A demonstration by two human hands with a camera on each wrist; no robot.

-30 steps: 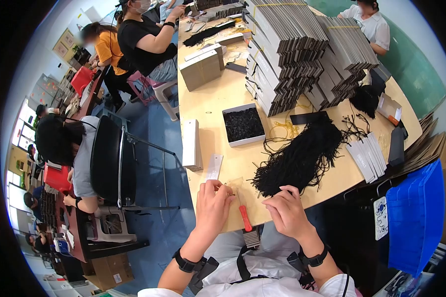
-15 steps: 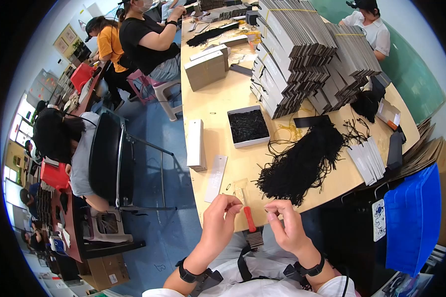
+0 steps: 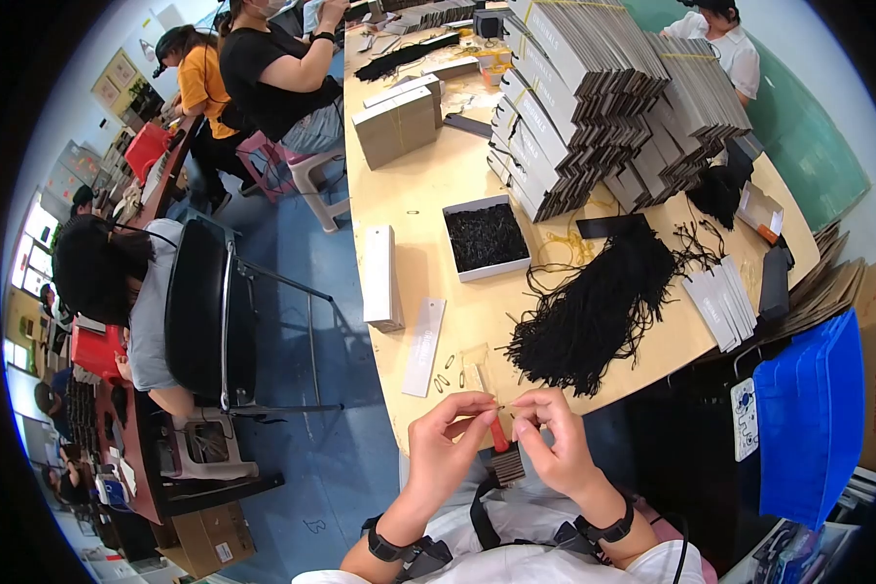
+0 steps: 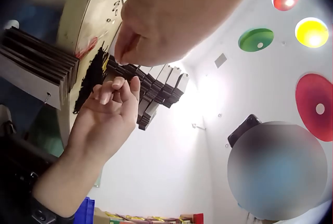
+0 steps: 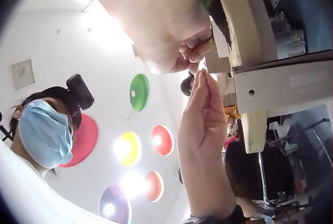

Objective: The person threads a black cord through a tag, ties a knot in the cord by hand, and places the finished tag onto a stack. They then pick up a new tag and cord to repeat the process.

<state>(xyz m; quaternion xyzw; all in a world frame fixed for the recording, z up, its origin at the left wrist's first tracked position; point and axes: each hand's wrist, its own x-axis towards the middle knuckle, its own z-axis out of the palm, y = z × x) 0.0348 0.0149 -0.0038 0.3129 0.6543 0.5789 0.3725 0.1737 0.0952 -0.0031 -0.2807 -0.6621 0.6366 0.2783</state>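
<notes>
Over the table's near edge, my left hand pinches a tiny brass-coloured pin between thumb and forefinger. My right hand is close beside it, thumb and forefinger pinching a small dark piece whose kind I cannot tell. The fingertips of both hands nearly meet. Below them lies a tool with a red handle, partly hidden by the left fingers. Several small wire loops lie on the table ahead of the left hand, near a grey printed tag. A heap of black cords spreads ahead of the right hand.
A white box of small black pieces stands mid-table. Tall stacks of grey tags rise behind it, with an upright bundle at the left edge. More tags fan out at right, above a blue bin. Other people sit nearby.
My left hand has moved right and toward me, bringing its fingertips close to the right hand's. The wire loops and the grey tag, partly covered before, now show fully.
</notes>
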